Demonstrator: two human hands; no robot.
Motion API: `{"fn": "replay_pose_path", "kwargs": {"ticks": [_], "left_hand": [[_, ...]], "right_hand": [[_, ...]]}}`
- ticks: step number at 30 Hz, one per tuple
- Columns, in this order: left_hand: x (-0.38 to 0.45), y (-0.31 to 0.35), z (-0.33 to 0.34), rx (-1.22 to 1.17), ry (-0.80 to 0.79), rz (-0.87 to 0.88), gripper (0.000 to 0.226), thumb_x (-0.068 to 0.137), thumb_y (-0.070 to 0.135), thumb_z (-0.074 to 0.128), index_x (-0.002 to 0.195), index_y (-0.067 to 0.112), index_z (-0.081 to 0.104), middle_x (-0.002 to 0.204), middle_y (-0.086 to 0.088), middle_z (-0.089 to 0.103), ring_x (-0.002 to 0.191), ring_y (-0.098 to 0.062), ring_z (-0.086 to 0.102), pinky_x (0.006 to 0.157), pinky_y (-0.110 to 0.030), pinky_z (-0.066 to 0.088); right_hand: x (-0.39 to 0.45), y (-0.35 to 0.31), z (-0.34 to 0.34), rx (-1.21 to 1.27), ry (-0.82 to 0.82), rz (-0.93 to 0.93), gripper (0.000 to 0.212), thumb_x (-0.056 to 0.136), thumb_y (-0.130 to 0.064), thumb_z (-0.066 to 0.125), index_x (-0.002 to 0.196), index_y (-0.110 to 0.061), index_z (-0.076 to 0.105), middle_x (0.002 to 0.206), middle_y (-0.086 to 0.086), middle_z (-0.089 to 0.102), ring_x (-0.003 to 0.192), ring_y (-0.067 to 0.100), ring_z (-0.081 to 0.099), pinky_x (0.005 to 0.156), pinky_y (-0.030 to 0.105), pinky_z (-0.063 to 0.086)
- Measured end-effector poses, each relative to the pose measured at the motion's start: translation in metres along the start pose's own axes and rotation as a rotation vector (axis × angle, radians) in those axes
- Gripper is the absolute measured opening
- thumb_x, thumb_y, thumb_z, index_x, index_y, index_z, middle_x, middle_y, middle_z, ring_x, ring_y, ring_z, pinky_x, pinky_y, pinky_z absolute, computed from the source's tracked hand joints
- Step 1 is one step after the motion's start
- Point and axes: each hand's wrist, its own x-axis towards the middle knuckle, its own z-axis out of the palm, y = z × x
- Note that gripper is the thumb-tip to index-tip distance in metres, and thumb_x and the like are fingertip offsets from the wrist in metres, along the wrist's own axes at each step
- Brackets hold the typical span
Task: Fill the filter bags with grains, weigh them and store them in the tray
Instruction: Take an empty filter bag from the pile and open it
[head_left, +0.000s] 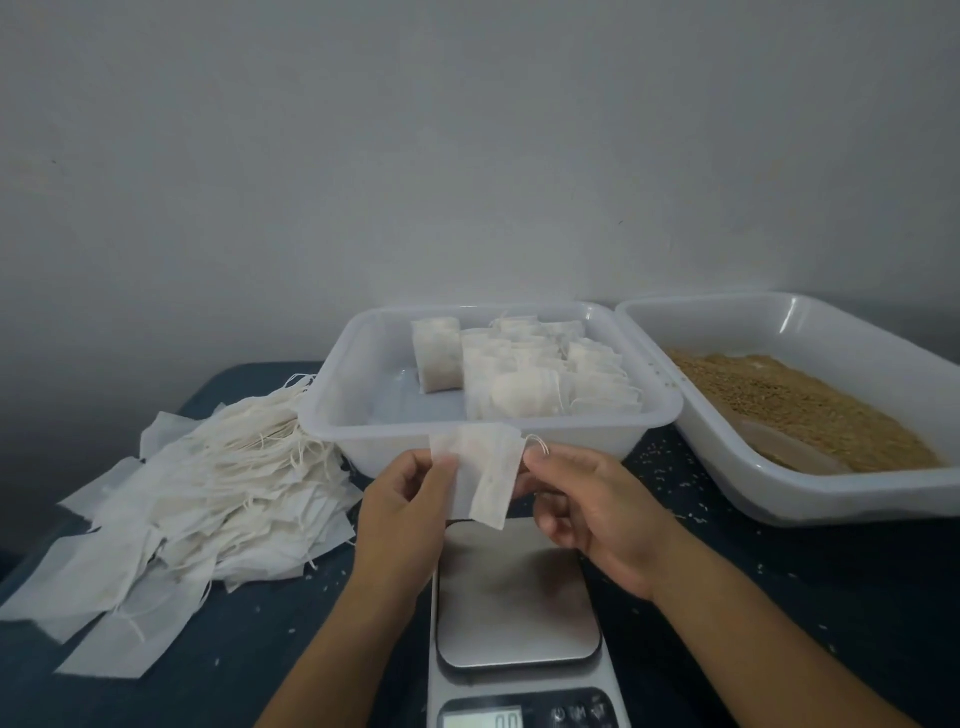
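Both my hands hold one flat white filter bag (485, 475) above the scale (517, 592). My left hand (402, 512) pinches its left top corner. My right hand (587, 506) pinches its right edge by the drawstring. The scale's steel platform is bare and its display reads zero. Behind the bag stands a white tray (660, 410) holding several filled, tied bags (540, 371) on its right side. At the right, a larger white tray (810, 317) holds brown grains (795, 400) with a scoop (789, 449) lying in them.
A loose heap of empty filter bags with strings (208, 504) covers the left of the dark blue table (779, 597). Scattered grains lie on the table around the scale and between the trays. A plain wall stands behind.
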Motion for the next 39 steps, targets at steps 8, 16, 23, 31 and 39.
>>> {"fn": "replay_pose_path", "kwargs": {"ticks": [8, 16, 23, 31, 39], "left_hand": [[-0.001, 0.003, 0.000, 0.069, 0.146, 0.070, 0.026, 0.094, 0.024, 0.071, 0.106, 0.044, 0.061, 0.101, 0.008, 0.067, 0.079, -0.001, 0.064, 0.067, -0.021, 0.050], [-0.026, 0.006, 0.016, 0.311, -0.106, 0.561, 0.026, 0.084, 0.038, 0.076, 0.107, 0.036, 0.065, 0.097, 0.016, 0.066, 0.089, -0.011, 0.067, 0.070, -0.013, 0.051], [-0.023, 0.006, 0.012, 0.275, -0.075, 0.509, 0.004, 0.091, 0.035, 0.071, 0.089, 0.038, 0.071, 0.085, 0.018, 0.075, 0.081, -0.006, 0.073, 0.070, -0.011, 0.051], [-0.019, 0.009, 0.008, 0.228, -0.155, 0.357, 0.015, 0.095, 0.026, 0.070, 0.083, 0.031, 0.075, 0.081, 0.011, 0.076, 0.079, -0.010, 0.073, 0.071, -0.019, 0.054], [-0.013, 0.003, 0.005, 0.309, 0.045, 0.316, 0.012, 0.091, 0.031, 0.062, 0.080, 0.032, 0.066, 0.073, 0.014, 0.069, 0.069, -0.006, 0.066, 0.062, -0.015, 0.049]], "right_hand": [[-0.002, -0.003, 0.007, -0.096, 0.167, -0.063, 0.030, 0.100, -0.020, 0.065, 0.071, -0.024, 0.073, 0.081, 0.001, 0.071, 0.051, 0.008, 0.049, 0.048, 0.020, 0.036], [-0.006, -0.003, 0.014, -0.281, 0.211, -0.137, 0.022, 0.100, -0.026, 0.067, 0.083, -0.013, 0.072, 0.063, -0.002, 0.063, 0.054, 0.008, 0.055, 0.050, 0.020, 0.043], [-0.005, -0.001, 0.014, -0.306, 0.202, -0.189, 0.022, 0.099, -0.023, 0.068, 0.078, -0.022, 0.073, 0.073, -0.005, 0.070, 0.055, 0.007, 0.055, 0.052, 0.016, 0.045], [-0.003, 0.002, 0.014, -0.424, 0.169, -0.244, 0.024, 0.101, -0.022, 0.065, 0.077, -0.026, 0.069, 0.062, -0.012, 0.065, 0.053, 0.000, 0.055, 0.052, 0.012, 0.044], [-0.005, -0.004, 0.007, -0.644, 0.180, -0.161, 0.023, 0.099, -0.027, 0.066, 0.080, -0.014, 0.066, 0.065, -0.007, 0.067, 0.054, 0.003, 0.061, 0.055, 0.018, 0.048]]}}
